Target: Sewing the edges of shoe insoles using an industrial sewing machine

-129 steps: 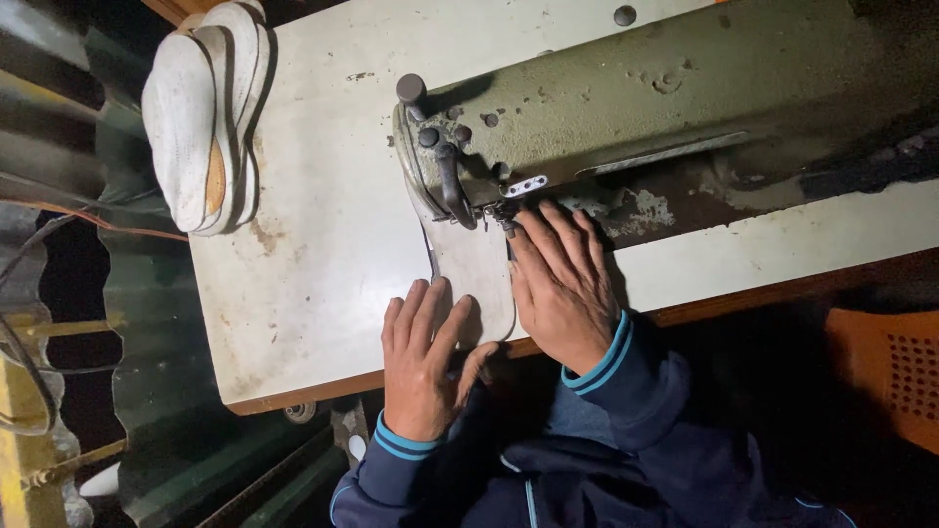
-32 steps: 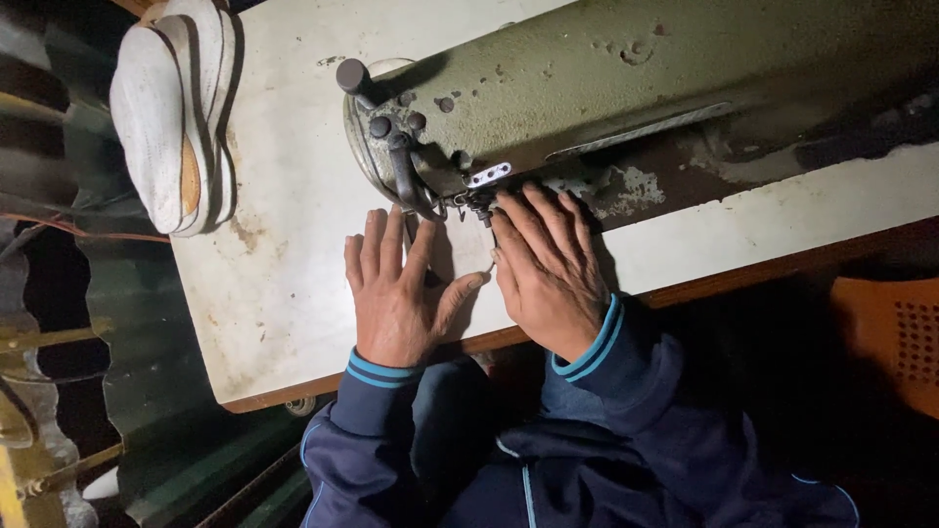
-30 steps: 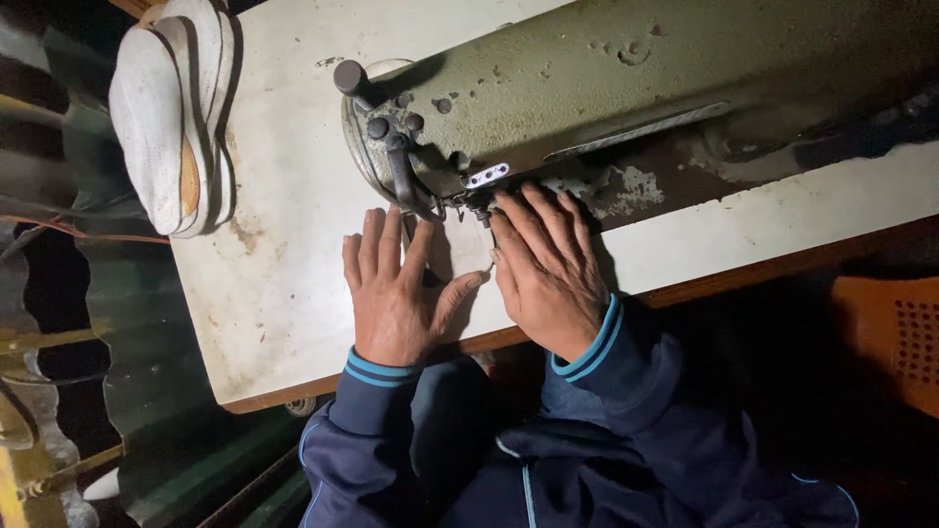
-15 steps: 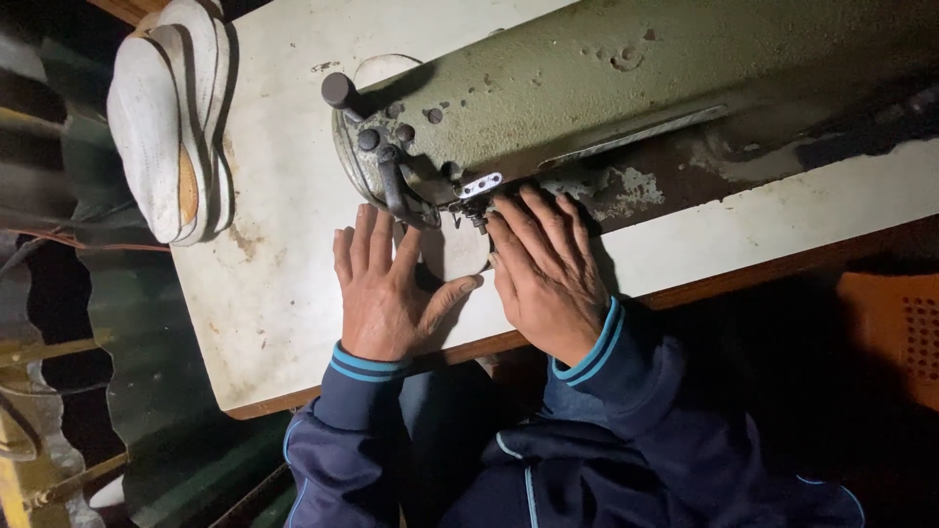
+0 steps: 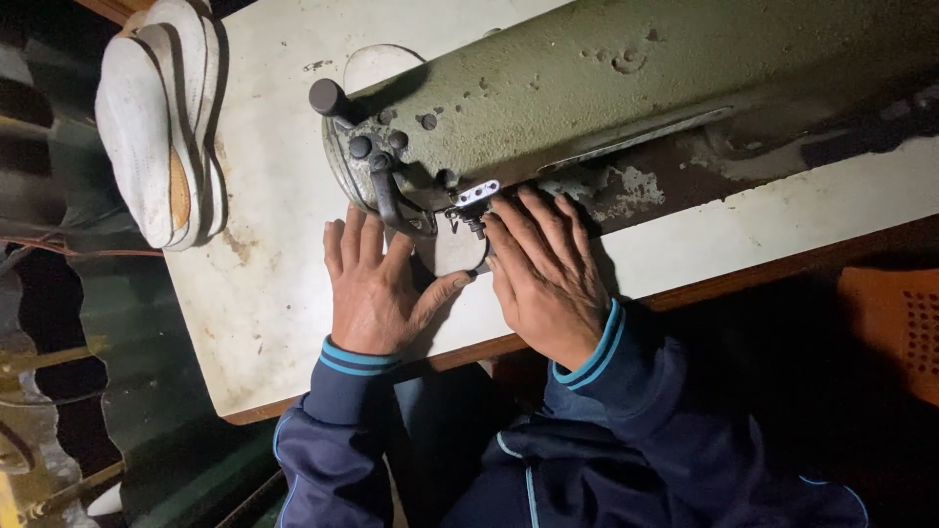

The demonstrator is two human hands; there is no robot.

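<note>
Worn white tabletop (image 5: 274, 293) carries an old green sewing machine (image 5: 587, 88). Both the left hand (image 5: 377, 284) and right hand (image 5: 548, 269) lie flat, fingers spread, pressing a pale piece (image 5: 458, 256) under the needle. Stitching seems partway; more pale pieces (image 5: 161, 117) are stacked at the table's edge.
</note>
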